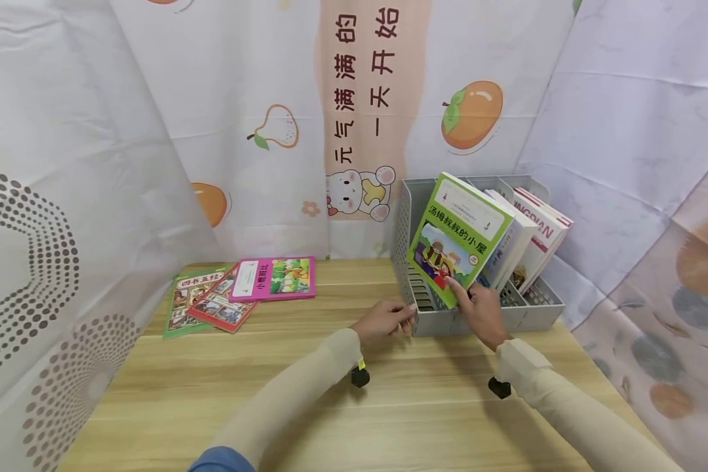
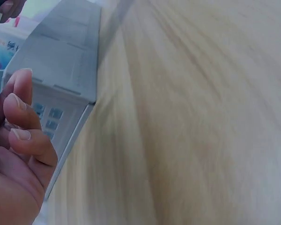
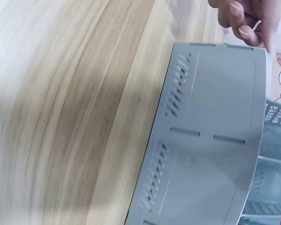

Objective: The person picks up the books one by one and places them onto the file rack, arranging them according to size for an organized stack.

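Note:
My right hand (image 1: 485, 311) pinches a green storybook (image 1: 457, 229) by its lower edge, thumb on the cover. The book leans tilted in the left compartment of a grey slotted book organizer (image 1: 490, 321), its cover facing me. At the organizer's front left corner, my left hand (image 1: 386, 319) grips the rim with its fingertips. The left wrist view shows the left hand's (image 2: 21, 145) other fingers loosely curled beside the slotted side wall. Only a sliver of the right hand appears at the right wrist view's lower right edge.
White-edged books (image 1: 513, 252) stand in the middle compartment, and red-and-white books (image 1: 545, 229) in the right one. On the wooden table's (image 1: 330, 406) far left, a pink book (image 1: 274, 278) overlaps a red book (image 1: 224, 308) and a green-bordered book (image 1: 185, 305). Printed curtains hang behind.

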A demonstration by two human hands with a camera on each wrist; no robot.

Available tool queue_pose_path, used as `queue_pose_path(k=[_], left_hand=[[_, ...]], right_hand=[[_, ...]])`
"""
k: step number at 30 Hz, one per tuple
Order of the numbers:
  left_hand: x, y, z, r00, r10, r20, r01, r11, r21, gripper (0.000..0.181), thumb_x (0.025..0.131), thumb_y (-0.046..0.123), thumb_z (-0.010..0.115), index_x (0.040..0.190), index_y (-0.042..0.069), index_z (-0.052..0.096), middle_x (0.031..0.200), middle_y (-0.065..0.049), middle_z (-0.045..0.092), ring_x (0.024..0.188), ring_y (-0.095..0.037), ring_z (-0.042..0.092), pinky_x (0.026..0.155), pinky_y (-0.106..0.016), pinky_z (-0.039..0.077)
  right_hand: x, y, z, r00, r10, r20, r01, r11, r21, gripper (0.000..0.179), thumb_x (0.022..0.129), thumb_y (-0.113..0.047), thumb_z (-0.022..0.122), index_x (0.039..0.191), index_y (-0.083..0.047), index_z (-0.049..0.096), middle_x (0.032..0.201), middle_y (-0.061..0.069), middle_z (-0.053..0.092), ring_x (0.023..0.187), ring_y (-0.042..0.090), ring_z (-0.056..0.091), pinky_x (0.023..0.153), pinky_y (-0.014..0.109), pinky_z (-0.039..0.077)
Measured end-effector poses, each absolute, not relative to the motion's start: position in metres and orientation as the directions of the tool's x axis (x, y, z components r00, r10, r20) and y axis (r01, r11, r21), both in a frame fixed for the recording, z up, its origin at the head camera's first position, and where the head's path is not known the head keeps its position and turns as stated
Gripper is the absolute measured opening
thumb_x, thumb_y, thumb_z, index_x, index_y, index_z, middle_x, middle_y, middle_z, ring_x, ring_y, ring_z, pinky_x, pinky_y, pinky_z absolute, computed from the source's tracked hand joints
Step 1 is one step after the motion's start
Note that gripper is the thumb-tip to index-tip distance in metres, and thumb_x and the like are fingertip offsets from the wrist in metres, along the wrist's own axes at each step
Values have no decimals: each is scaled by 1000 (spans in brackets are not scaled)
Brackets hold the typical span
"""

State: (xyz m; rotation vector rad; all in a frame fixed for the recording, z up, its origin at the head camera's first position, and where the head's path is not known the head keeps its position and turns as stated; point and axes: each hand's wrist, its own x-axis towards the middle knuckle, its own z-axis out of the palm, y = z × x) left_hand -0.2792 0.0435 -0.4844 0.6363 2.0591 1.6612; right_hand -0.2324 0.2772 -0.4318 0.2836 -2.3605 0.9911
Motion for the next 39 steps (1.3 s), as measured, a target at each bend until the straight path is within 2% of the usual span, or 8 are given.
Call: queue_pose_path(k=[5,12,18,23,28,34,39], left_hand=[[-277,51,-493,-811,582,-55,41,151,988,47,108,41,52,90,3,71,77,-9,67,55,-10,46,48,-25,37],[-278,57,-492,-822,567,-51,40,147,988,51,104,48,59,91,1,72,75,-6,68,51,-9,47,47,-24,38],[-277,59,-484,-844,532,-71,37,190,981,43,107,38,58,84,5,71,71,-5,67,51,-12,46,46,-26,36],[-274,59,-482,-837,539,-94,19,201,979,43,108,37,55,86,3,71,72,-4,66,54,-13,45,48,-27,35],[-272,57,-483,-843,528,-102,5,198,980,47,108,39,55,91,-3,70,71,-2,65,53,-12,45,49,-28,34],[-273,57,-482,-844,526,-107,3,203,979,50,106,45,57,87,1,70,70,-4,66,54,-15,45,47,-28,34],[-272,60,-480,-840,532,-103,14,212,977,47,108,39,55,86,0,70,69,-3,66,54,-14,46,48,-27,35]], right_hand=[[-233,286,-435,-824,37,566,-374,715,-591,40,106,-31,61,83,0,71,55,2,59,44,14,49,42,28,38],[-233,300,-435,-808,100,581,-329,741,-586,51,106,-34,61,66,-3,66,52,2,59,44,16,51,42,28,38],[-232,314,-433,-801,148,580,-284,759,-586,51,106,-36,60,72,1,68,54,5,60,44,16,51,41,27,38],[-228,325,-433,-792,176,585,-261,769,-584,49,106,-37,59,79,3,69,56,6,61,46,15,52,42,26,38],[-229,331,-435,-797,194,573,-224,785,-578,54,107,-38,58,72,2,67,54,6,59,46,17,50,41,27,37],[-237,340,-437,-801,148,580,-208,840,-502,59,107,-36,58,59,-3,55,47,4,50,40,19,42,41,31,32],[-244,344,-439,-819,119,561,-180,876,-448,62,107,-37,57,53,-10,41,44,-2,34,37,19,33,43,32,29]])
